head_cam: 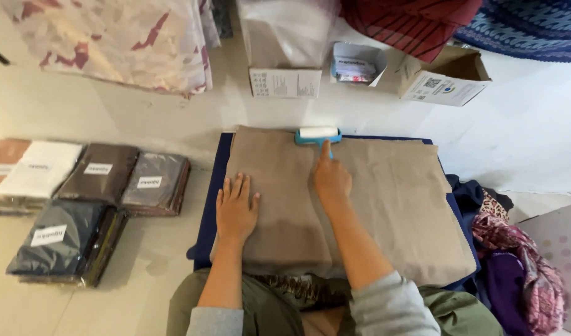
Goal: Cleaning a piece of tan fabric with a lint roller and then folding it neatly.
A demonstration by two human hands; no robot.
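While my right hand (331, 179) is curled around the blue handle of a lint roller (318, 135), index finger stretched straight along the handle, the roller's white drum lies across the far edge of the folded taupe fabric (385, 205). I have the grip closed on the handle; the other fingers are tucked under and I cannot see them clearly. My left hand (235, 208) lies flat and open, fingers together and pointing away from me, palm pressed on the left part of the same fabric, holding nothing.

That fabric is a matte, finely woven cloth folded into a broad rectangle, with a lengthwise fold running between my hands. It rests on a dark blue cloth (211, 205) that shows along its left and far edges.

Further out on the pale floor, by the wall, stand three cardboard boxes: a middle box (285, 82) with a clear plastic bag rising out of it, a small open box (357, 65) holding small packets, and a tilted open box (446, 81) whose inside I cannot see. To my left sit flat packaged cloths (99, 180) in clear wrappers, brown, grey, white and dark blue, each with a white label. To my right lies a heap of patterned purple and pink fabric (515, 261).
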